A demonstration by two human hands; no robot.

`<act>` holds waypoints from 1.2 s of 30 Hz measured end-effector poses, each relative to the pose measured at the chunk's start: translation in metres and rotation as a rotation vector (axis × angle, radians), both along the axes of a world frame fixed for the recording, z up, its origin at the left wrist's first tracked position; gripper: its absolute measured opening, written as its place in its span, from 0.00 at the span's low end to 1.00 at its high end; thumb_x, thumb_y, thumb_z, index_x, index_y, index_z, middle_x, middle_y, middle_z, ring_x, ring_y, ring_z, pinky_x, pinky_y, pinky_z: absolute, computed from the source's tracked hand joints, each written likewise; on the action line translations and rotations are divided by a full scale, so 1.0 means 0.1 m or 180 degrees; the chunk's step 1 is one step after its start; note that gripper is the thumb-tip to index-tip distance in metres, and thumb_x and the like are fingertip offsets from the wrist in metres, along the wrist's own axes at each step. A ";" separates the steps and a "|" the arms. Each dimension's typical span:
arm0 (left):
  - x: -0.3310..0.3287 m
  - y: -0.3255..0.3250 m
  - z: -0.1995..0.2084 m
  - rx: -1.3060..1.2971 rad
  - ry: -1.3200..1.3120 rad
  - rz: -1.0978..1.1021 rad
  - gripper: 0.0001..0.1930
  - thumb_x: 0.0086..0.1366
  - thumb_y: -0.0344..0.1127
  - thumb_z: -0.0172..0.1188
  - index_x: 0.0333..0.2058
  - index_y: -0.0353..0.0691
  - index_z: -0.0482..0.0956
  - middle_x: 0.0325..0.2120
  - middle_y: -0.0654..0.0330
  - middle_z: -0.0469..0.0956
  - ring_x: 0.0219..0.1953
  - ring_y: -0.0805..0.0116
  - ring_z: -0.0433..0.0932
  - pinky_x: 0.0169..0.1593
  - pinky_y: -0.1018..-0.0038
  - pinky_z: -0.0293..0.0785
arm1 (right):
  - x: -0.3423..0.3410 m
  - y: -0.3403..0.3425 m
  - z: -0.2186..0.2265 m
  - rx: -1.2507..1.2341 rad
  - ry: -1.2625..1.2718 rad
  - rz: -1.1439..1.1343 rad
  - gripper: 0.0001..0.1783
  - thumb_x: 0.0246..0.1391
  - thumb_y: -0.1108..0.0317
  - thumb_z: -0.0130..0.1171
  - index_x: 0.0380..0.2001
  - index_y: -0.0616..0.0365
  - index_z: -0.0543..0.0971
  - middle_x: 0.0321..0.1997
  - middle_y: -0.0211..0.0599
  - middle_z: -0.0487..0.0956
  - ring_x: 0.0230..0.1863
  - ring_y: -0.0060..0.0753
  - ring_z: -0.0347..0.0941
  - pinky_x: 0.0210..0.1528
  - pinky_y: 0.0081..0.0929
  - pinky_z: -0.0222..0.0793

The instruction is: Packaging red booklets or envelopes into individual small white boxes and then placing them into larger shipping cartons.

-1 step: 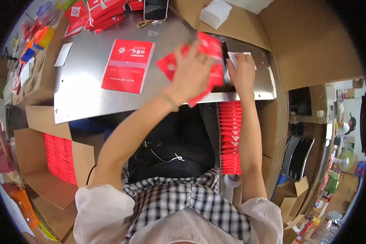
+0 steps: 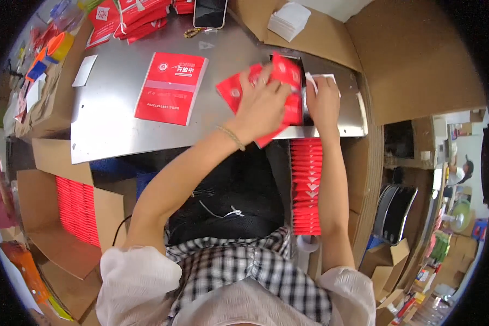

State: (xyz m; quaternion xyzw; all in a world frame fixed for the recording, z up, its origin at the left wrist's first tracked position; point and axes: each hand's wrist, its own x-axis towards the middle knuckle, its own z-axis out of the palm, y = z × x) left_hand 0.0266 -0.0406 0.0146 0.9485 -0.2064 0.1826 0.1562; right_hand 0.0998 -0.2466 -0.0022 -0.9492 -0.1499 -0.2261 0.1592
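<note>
My left hand (image 2: 258, 106) reaches over the metal table, its fingers closed on red printed packets (image 2: 289, 70). These look like flat plastic pouches, fanned at different angles and slightly blurred. My right hand (image 2: 324, 100) is at the table's right end with a white folded paper (image 2: 311, 82) pinched under its thumb; more white paper shows past the fingertips. Between the two hands lies a dark slot (image 2: 308, 117) in the tabletop. Another red packet (image 2: 171, 89) lies flat to the left of my left hand.
Bundled red packets (image 2: 138, 22) and a phone (image 2: 209, 13) lie at the table's far side. A white paper stack (image 2: 289, 22) rests on cardboard. Below the table stand a row of red packets (image 2: 306, 187) and a carton (image 2: 43, 217) filled with more. A person (image 2: 462, 171) is far right.
My left hand and its red packets have shifted slightly right and down. The white paper at my right thumb now stands up more at its edge.
</note>
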 end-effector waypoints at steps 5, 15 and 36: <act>-0.44 0.39 -0.14 -0.0400 -0.0096 0.0512 0.27 0.59 0.50 0.66 0.54 0.44 0.77 0.50 0.53 0.72 0.56 0.53 0.68 0.55 0.46 0.61 | -0.13 -0.58 0.09 0.2150 0.1653 0.0092 0.13 0.57 0.69 0.64 0.43 0.64 0.84 0.45 0.33 0.77 0.43 0.29 0.74 0.47 0.25 0.69; -0.30 0.64 -0.09 0.0416 -0.0349 -0.0046 0.17 0.59 0.28 0.55 0.48 0.35 0.79 0.46 0.55 0.77 0.52 0.55 0.75 0.53 0.62 0.73 | -0.42 0.26 0.27 0.0862 -0.1672 0.0813 0.22 0.51 0.78 0.60 0.51 0.60 0.76 0.45 0.45 0.79 0.47 0.50 0.75 0.55 0.42 0.68; -0.52 0.64 0.03 -0.0022 0.0242 -0.0619 0.11 0.60 0.26 0.58 0.43 0.36 0.77 0.42 0.53 0.73 0.47 0.53 0.72 0.50 0.61 0.67 | -0.52 1.08 0.17 -0.1125 0.0560 0.1075 0.22 0.53 0.73 0.55 0.52 0.48 0.77 0.43 0.45 0.79 0.50 0.48 0.76 0.68 0.65 0.49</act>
